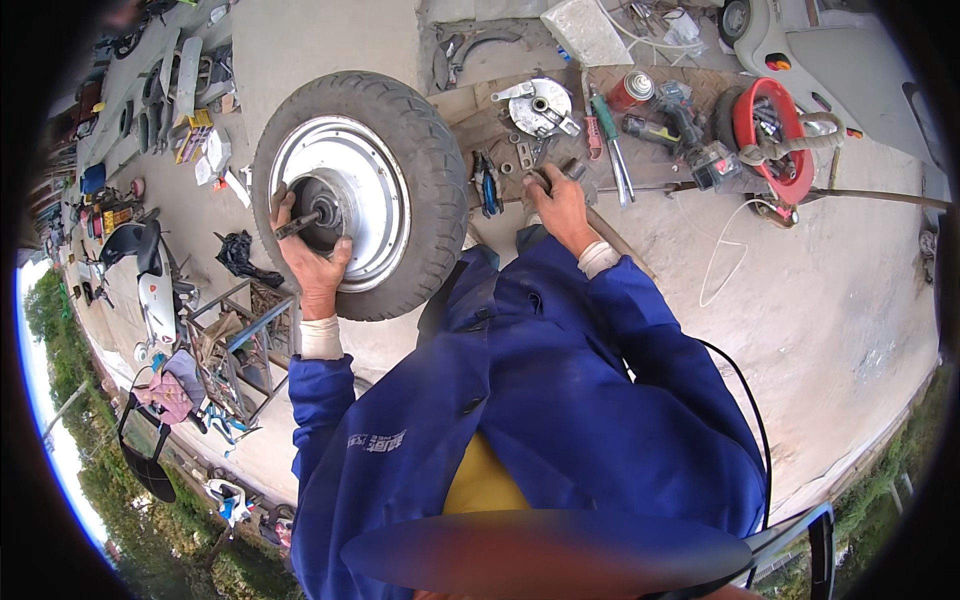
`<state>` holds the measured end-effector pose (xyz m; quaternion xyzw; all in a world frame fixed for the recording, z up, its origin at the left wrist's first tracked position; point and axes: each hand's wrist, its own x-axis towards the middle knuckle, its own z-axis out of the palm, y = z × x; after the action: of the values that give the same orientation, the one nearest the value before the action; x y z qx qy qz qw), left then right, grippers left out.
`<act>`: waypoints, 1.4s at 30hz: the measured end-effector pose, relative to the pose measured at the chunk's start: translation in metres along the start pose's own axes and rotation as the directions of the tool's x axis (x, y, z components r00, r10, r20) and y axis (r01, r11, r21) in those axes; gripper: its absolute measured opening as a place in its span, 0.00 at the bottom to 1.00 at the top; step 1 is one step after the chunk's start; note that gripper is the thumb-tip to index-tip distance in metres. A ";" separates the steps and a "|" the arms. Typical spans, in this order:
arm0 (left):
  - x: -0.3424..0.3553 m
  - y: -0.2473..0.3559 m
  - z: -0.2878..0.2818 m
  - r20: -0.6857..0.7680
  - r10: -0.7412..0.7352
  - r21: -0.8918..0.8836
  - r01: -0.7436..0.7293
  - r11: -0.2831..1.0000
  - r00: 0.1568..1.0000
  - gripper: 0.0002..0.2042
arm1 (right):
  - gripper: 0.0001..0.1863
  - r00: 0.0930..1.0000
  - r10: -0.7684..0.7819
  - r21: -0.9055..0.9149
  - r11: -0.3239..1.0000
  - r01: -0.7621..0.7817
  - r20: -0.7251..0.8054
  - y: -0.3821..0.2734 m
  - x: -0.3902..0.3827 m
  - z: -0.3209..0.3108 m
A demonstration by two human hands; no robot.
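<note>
Wheel [385, 215] lies left, its axle [328, 209] beside the left hand [318, 268], the nearer; right hand [563, 208] well apart. Each grip's closure: cannot tell.

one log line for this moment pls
left hand: at hub of wheel | right hand: beside blue-handled pliers, hold unclear | nearby: red bowl

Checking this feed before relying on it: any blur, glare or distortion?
Head view: fisheye distortion bends straight edges toward the picture's border; an oval at bottom centre is heavily blurred; sky at far left is washed out; wheel and left hand look reasonably clear.
</note>
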<state>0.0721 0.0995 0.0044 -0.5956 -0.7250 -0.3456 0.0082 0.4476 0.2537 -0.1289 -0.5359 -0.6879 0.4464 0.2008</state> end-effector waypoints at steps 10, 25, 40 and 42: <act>0.007 0.002 -0.002 -0.006 0.012 -0.013 -0.012 1.000 1.000 0.51 | 0.10 0.989 -0.124 -0.579 0.802 0.146 0.078 0.075 0.070 0.030; 0.004 0.012 -0.008 -0.041 -0.041 0.033 0.043 0.999 0.998 0.46 | 0.12 0.985 -0.089 -0.680 0.713 0.168 0.150 0.091 0.078 0.049; 0.000 0.002 -0.006 -0.055 -0.015 0.050 0.018 0.999 0.998 0.49 | 0.12 0.974 -0.055 0.288 0.950 0.118 -0.218 -0.056 0.012 -0.021; -0.003 0.004 -0.005 -0.041 -0.068 -0.021 0.067 0.998 0.997 0.50 | 0.10 0.974 -0.085 0.227 0.965 0.134 -0.212 -0.090 -0.006 -0.032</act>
<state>0.0744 0.0944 0.0084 -0.5636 -0.7411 -0.3649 0.0058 0.4236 0.2588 -0.0364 -0.5109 -0.6338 0.4584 0.3567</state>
